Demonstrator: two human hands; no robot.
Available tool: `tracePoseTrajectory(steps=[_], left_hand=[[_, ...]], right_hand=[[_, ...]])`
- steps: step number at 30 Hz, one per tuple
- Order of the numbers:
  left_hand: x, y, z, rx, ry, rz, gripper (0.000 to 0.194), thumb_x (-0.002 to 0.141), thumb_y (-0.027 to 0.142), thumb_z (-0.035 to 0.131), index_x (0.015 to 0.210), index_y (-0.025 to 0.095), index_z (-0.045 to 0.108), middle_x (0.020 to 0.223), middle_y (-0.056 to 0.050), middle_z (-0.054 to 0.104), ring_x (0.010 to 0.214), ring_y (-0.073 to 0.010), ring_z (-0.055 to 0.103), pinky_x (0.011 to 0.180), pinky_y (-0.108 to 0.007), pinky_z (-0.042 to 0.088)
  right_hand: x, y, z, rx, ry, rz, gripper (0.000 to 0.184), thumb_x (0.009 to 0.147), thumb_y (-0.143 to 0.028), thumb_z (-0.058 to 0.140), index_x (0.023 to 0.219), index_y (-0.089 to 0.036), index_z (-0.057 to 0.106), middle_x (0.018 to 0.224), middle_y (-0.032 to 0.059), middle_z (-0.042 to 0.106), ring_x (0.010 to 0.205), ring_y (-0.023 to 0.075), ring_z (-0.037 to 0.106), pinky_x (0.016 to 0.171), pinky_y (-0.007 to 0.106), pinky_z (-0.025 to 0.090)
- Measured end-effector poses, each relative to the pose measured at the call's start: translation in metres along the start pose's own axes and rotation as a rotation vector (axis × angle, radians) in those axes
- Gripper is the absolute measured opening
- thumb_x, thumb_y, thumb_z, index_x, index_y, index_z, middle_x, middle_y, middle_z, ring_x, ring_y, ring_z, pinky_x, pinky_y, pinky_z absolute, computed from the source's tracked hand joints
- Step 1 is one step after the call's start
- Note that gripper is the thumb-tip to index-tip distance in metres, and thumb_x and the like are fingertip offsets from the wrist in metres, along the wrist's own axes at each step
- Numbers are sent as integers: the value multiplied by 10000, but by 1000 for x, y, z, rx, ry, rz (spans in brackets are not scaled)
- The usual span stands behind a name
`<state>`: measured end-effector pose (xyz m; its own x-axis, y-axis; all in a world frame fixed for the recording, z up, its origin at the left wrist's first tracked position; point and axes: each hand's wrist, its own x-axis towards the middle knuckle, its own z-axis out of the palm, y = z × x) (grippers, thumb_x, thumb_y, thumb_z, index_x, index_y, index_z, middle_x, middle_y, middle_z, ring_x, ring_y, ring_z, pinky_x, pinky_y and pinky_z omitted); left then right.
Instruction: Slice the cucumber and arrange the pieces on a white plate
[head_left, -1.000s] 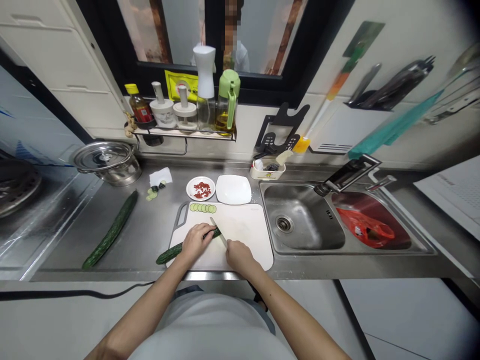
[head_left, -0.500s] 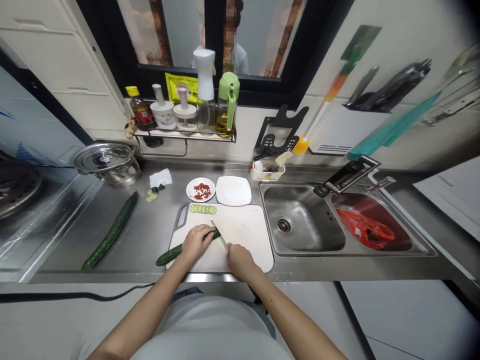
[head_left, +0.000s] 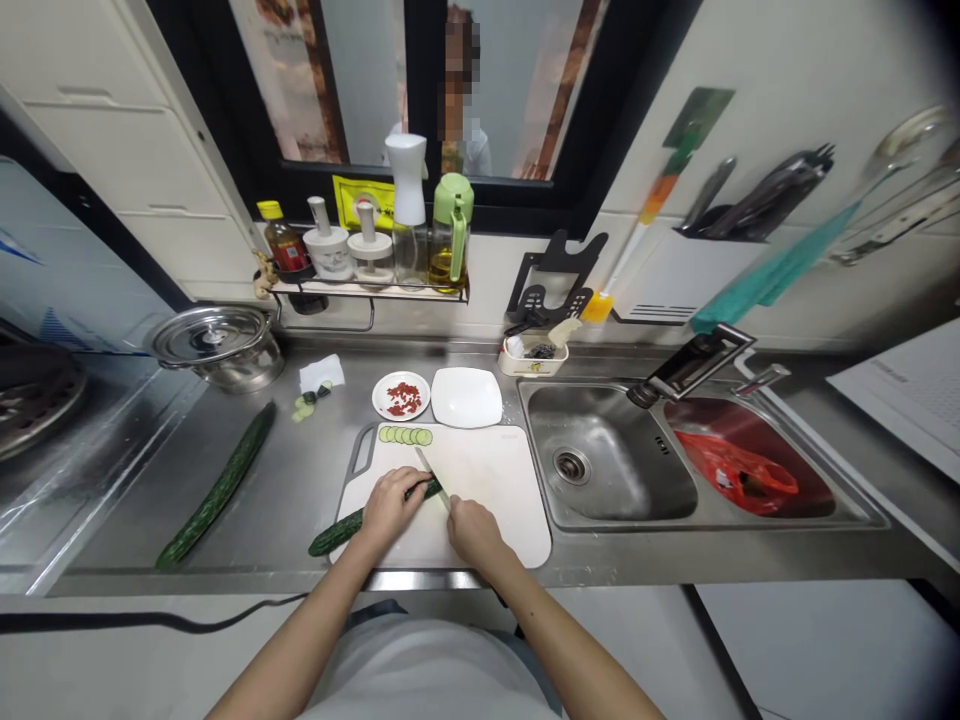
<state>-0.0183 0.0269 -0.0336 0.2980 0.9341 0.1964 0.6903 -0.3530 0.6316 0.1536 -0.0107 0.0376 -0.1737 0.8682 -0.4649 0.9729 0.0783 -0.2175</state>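
Observation:
My left hand [head_left: 391, 506] is closed over a cucumber [head_left: 336, 534] that lies slanting across the white cutting board [head_left: 495, 490]. The cucumber's left end sticks out past the board's edge. In my right hand [head_left: 474, 530] is the handle of a knife [head_left: 433, 475], its blade tilted up and left beside the cucumber's cut end. Whether the blade touches the cucumber I cannot tell. A row of cucumber slices [head_left: 406, 436] overlaps along the board's top left. Behind the board stand a plate of red pieces [head_left: 403, 398] and a white square plate [head_left: 466, 397].
A second cucumber [head_left: 217, 490] lies on the counter at left, near cucumber scraps [head_left: 304, 407] and a lidded pot [head_left: 215, 345]. At right is a double sink [head_left: 611, 450] with a red plastic bag [head_left: 739, 470]. Bottles stand on a wall rack [head_left: 375, 288].
The whole scene sits slightly lower because the camera has tilted up. Both hands keep their hold on the cucumber and the knife; the knife has shifted only a little.

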Motion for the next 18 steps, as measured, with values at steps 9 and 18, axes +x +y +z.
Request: tracePoseTrajectory(steps=[9,18], left_hand=[[0,2,0,-9,-9,-21,244,905,312,490,1040,259,686,1031,-36,692,962,-195,611,907,-358,463],[0,7,-4,-22,-11,-34,248,906,313,486,1039,262,690,1023,-42,691,950,-195,612,891,-354,466]], right_hand=[[5,-1,-1,12,15,9,323,905,-117,351,1120,-95,591,1016,169,685,966,245,648,754,301,445],[1,0,-3,23,46,3,357,894,-88,337,1137,-89,599,1028,168,685,997,240,639,804,301,445]])
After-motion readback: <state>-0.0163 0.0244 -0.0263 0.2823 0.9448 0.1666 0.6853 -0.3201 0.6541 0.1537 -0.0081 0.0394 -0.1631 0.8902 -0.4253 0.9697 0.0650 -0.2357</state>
